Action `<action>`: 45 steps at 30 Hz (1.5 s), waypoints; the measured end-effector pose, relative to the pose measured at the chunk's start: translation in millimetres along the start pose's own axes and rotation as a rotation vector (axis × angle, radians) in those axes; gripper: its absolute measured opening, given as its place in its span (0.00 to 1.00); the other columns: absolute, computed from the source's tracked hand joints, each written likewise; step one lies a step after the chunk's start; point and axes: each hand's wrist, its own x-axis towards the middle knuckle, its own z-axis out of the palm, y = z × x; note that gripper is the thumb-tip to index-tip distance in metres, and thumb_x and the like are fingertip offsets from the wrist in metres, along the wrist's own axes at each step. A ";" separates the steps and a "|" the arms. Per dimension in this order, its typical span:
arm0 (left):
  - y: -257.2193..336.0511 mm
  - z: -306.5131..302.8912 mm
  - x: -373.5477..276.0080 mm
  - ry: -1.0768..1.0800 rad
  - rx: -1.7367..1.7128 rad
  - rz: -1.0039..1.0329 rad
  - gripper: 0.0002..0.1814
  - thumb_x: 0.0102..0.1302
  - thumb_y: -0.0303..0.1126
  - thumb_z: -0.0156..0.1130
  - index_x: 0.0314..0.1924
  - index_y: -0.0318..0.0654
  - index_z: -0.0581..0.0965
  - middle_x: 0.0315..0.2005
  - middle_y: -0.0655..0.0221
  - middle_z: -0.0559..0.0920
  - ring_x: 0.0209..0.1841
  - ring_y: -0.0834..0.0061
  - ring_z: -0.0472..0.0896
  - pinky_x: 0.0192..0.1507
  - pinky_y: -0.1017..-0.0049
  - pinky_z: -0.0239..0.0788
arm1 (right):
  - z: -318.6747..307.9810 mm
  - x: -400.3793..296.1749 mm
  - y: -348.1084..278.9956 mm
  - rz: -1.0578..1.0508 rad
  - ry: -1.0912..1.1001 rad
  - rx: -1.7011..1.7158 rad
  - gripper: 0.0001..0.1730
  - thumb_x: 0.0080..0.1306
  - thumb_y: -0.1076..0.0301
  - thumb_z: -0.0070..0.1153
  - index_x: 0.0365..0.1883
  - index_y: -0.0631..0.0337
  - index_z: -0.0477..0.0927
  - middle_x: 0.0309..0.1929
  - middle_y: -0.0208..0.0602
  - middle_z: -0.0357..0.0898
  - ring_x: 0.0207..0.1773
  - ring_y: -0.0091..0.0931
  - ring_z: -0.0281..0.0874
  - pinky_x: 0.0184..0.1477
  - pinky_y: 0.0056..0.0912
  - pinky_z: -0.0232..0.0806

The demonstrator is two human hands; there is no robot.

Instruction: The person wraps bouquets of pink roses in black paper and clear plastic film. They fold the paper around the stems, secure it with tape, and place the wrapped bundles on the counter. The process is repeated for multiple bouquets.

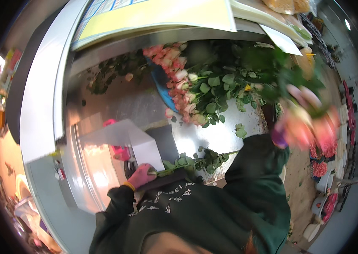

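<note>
My left hand (142, 174), in a pink glove with a yellow cuff, is closed around the head end of a leafy rose stem (182, 163). That stem lies to the right across the near edge of the work table, close to my body. A folded white sheet (147, 152) stands just above this hand. My right hand (279, 136) is out to the right, blurred and largely hidden behind several pink-and-cream roses (312, 127) that it holds, their heads towards me. Purple shows at its wrist. Green leaves blur above these blooms.
Pink and cream roses (182, 85) lie piled on the metal table (204, 136) beside a blue sheet (163, 89). Loose leaves (102, 76) lie at the back left. A shelf with yellow paper (153, 17) overhangs the table. Flower buckets (321, 184) line the floor at right.
</note>
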 end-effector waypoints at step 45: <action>20.2 -30.7 25.3 0.081 0.285 -0.044 0.25 0.53 0.37 0.67 0.52 0.40 0.75 0.46 0.54 0.76 0.52 0.52 0.75 0.54 0.60 0.69 | 60.8 22.8 282.9 0.326 -0.408 -1.337 0.13 0.66 0.61 0.55 0.46 0.56 0.78 0.44 0.46 0.79 0.50 0.45 0.77 0.50 0.46 0.70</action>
